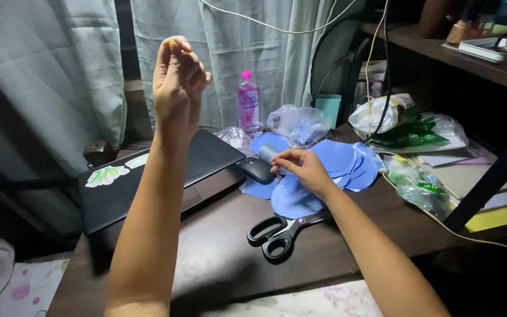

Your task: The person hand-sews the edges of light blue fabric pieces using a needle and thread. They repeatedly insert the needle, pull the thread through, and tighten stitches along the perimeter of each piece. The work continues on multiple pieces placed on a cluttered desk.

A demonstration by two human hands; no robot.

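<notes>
My left hand is raised high above the desk with its fingers bunched together; nothing shows between them. Lower down, my right hand pinches the top edge of a round blue fabric piece lying on the dark wooden desk. Several more blue fabric rounds are spread just behind and to the right of that hand. Black-handled scissors lie shut on the desk in front of the blue piece. A small grey cylinder sits next to my right fingers.
A closed dark laptop with leaf stickers lies at left, a black mouse beside it. A pink bottle and crumpled plastic bags stand at the back by the curtain. Packets, papers and cables crowd the right side.
</notes>
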